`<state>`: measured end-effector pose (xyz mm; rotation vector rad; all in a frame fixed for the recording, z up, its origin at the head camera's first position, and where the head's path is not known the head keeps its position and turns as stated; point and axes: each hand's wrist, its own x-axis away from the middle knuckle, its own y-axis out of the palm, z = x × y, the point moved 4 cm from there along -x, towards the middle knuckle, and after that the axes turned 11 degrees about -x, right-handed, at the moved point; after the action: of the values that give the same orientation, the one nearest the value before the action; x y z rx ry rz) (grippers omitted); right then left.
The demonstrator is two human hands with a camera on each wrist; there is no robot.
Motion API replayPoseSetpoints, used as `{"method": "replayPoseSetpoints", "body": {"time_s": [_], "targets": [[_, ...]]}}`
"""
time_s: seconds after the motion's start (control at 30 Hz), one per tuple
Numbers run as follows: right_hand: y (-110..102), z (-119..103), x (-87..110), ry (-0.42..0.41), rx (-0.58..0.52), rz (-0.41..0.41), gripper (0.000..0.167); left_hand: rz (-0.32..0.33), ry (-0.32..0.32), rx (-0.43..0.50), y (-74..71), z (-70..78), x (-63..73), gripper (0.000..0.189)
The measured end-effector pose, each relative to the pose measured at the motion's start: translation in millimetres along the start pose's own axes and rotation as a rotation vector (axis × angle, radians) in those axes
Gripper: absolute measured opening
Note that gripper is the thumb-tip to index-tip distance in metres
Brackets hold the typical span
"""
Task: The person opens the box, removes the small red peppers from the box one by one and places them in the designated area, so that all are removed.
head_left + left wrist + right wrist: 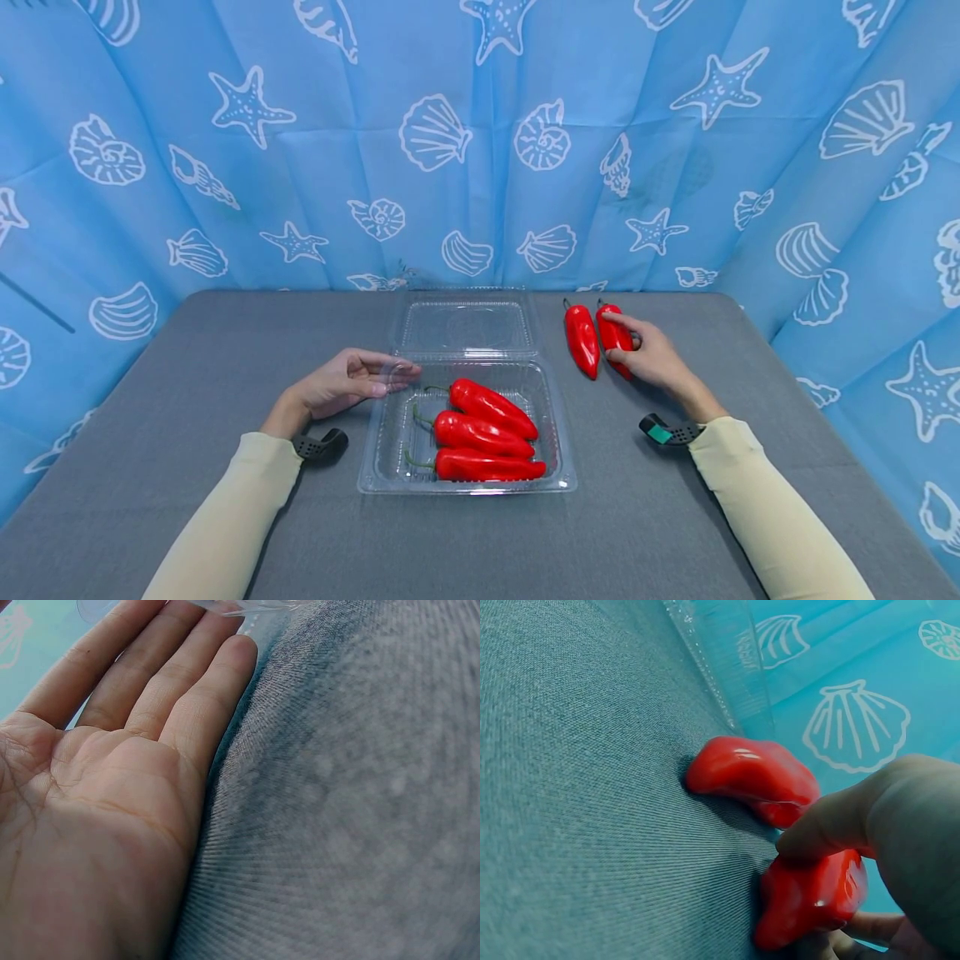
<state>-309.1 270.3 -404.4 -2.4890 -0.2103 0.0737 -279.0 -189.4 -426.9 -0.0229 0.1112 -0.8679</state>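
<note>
Left sleeve (pixel 225 517), pale yellow, lower left of the frame; right sleeve (pixel 772 508), matching, lower right. Left wristband (pixel 321 446), black; right wristband (pixel 671 431), black with a green patch. Worktop (pixel 285 542), grey, cloth-covered, across the lower half. Container (pixel 566 482), clear plastic, centre, its lid (pixel 465 325) folded back toward the worktop's upper edge. Contents: three red peppers (pixel 480 434), side by side, stems to the left. Left hand (pixel 337 389), left of centre at the container's left side: fingers straight, grip wide; whether the fingertips press the plastic cannot be told. Right hand (pixel 652 354), right of centre: grip narrow, thumb and fingers pinching one red pepper (pixel 615 335) against the worktop. Loose pepper (pixel 582 342), red, just left of the pinched one, stem toward the top. Curtain (pixel 465 83), blue, white shells and starfish, upper half.
</note>
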Motion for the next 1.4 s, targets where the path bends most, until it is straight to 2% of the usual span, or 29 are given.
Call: {"method": "replayPoseSetpoints", "body": {"time_s": [0.27,0.57,1.03,1.4], "targets": [[1.1,0.4,-0.2,-0.021,0.022,0.018,0.068,0.002,0.001,-0.005,-0.9,-0.5,0.3,0.049],[2.7,-1.1,-0.1,-0.043,0.022,0.04,0.068,-0.015,0.029,-0.013,-1.2,-1.5,0.0,0.047],[0.9,-4.7,1.8,-0.071,0.007,0.046,0.066,-0.002,0.003,-0.026,-1.3,-1.9,0.4,0.048],[-5.9,-10.9,3.0,-0.028,-0.006,0.037,0.066,0.002,-0.001,-0.008,-0.6,-0.9,-0.2,0.048]]}}
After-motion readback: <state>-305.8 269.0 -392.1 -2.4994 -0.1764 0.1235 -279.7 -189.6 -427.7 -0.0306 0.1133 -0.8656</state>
